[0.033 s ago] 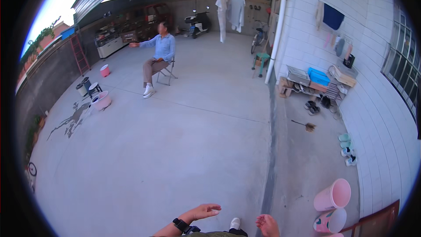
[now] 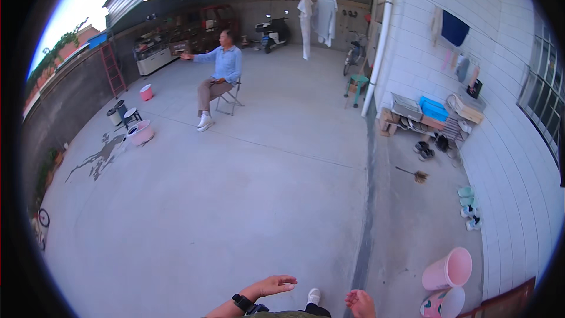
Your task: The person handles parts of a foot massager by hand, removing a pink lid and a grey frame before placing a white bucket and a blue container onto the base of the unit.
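Observation:
My left hand (image 2: 276, 285) is held out over the bare concrete floor at the bottom of the view, its fingers stretched out and nothing in it. A black band with a dark device (image 2: 243, 302) sits on that wrist. To its right, my right hand (image 2: 359, 302) is raised with its fingers loosely bent, also holding nothing. Between the two hands a white shoe (image 2: 314, 295) on my foot shows below. Neither hand touches any object. Nearest to the right hand are two pink buckets, one plain (image 2: 438, 274) and one patterned (image 2: 438, 305), lying tilted by the wall.
Ahead, a person (image 2: 225, 65) in a blue shirt sits on a folding chair (image 2: 234, 101), one arm stretched out. A pink tub (image 2: 140, 132) stands at left. Along the right wall are a shoe rack (image 2: 406, 122), slippers (image 2: 465, 192) and a small broom (image 2: 420, 176). White clothes (image 2: 325, 19) hang behind.
The whole view has shifted slightly, so the yard's things sit a little farther right and lower. Both hands keep nearly the same pose. The white shoe shows slightly higher and more to the left.

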`<state>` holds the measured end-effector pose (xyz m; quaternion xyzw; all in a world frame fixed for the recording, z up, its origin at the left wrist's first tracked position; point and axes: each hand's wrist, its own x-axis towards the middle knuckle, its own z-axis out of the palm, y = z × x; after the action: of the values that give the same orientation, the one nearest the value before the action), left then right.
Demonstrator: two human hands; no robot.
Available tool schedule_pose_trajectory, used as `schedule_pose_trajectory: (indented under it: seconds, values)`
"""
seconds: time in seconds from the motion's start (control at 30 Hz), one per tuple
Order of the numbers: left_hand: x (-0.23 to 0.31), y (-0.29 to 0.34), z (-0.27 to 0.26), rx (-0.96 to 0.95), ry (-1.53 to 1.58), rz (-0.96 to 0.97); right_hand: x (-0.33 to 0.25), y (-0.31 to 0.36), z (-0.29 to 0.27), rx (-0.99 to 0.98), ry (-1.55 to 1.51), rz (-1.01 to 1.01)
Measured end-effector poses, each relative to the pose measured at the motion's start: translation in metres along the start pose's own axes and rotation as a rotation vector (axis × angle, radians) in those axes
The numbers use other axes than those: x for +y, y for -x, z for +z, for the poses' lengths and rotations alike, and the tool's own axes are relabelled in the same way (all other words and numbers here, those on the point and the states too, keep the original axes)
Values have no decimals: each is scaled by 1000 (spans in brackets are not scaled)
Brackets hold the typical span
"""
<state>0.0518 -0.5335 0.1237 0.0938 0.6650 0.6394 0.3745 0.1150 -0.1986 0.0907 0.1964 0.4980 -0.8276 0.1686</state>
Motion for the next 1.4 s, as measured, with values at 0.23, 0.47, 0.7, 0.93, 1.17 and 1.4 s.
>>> schedule_pose_trajectory:
  seconds: [0.23,0.47,0.7,0.93,1.17,1.4]
  values:
    - [16,-34,-94,168,-88,15,-23,-140,7,-32,-14,237]
    - [51,0,-194,480,61,2,-97,-292,210,-257,141,22]
    - [61,-42,-295,300,381,-126,-113,-369,304,-311,306,-214]
    - [76,-102,-447,14,148,-173,-7,-319,310,195,148,-102]
    - [110,-143,-411,-186,-30,-173,46,-232,322,573,-53,-249]
    - [84,-115,-336,-625,-275,-20,114,-148,348,720,-99,-434]
